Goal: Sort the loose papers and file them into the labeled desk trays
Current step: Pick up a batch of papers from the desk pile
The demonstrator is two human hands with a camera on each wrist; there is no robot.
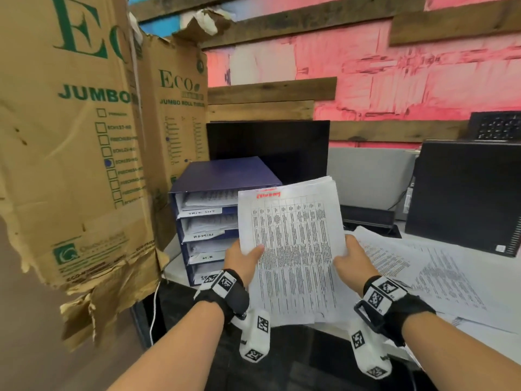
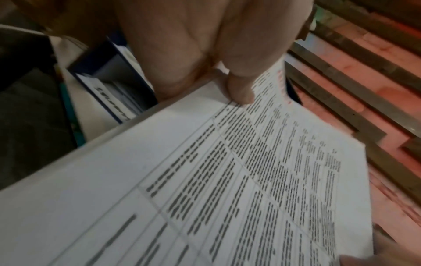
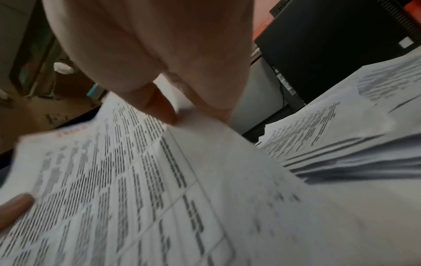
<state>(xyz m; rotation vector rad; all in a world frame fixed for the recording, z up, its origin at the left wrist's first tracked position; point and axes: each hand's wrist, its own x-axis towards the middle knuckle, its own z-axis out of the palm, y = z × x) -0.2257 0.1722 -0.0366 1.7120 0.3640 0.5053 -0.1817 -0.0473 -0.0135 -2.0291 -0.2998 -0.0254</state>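
So both hands are on one bundle of printed sheets (image 1: 293, 249), held up in the air just right of the blue tray unit (image 1: 222, 176) at the far left of the bench (image 1: 479, 266). Left hand (image 1: 244, 256) has its grip pinched on the left edge, thumb on top; right hand (image 1: 352, 263) pinches the right edge the same way. There's a red scribble up top I can't read. Looks like the reading-and-deciding step. Next move is matching it to a labeled slot and sliding it in flat. More loose papers (image 1: 428, 266) wait on the right.
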